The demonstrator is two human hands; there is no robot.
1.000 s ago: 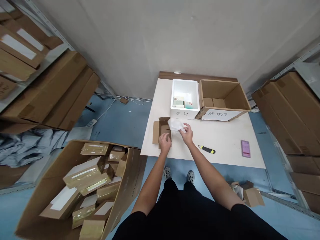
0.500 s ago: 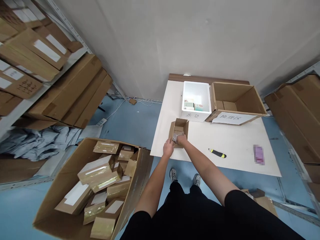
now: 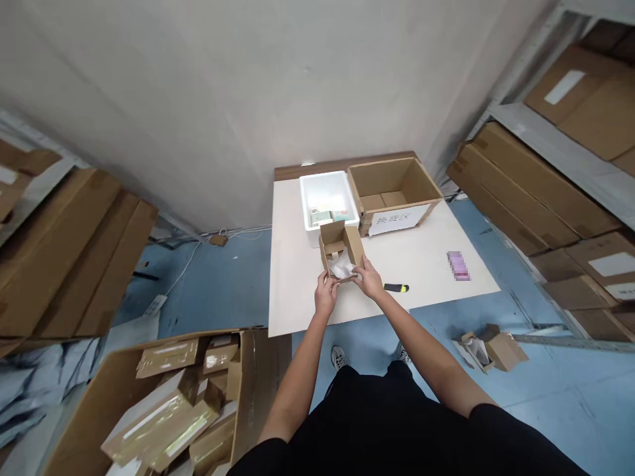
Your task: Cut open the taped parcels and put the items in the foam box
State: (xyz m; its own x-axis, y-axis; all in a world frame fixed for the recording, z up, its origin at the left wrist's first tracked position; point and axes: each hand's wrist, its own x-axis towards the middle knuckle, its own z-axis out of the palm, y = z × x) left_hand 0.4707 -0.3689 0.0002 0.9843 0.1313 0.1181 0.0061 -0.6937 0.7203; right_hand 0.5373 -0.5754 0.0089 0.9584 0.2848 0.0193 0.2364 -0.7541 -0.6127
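Note:
I hold a small open cardboard box (image 3: pixel 340 248) above the white table (image 3: pixel 297 291), with both hands at its near end. My left hand (image 3: pixel 325 295) grips the near left corner, fingers closed. My right hand (image 3: pixel 368 277) grips the near right side, fingers closed. White crumpled wrapping (image 3: pixel 341 266) sits inside the box. Its flaps stand up.
Behind it stand a white foam box (image 3: pixel 327 198) with packets and a larger labelled carton (image 3: pixel 394 192). A yellow-black utility knife (image 3: pixel 397 287) and a pink item (image 3: pixel 457 264) lie to the right. A big carton of parcels (image 3: pixel 169 410) sits on the floor at left, shelves of cartons on both sides.
The white wrapping went from the table into the small box. Both hands then took the box and lifted it off the table. The view has swung right.

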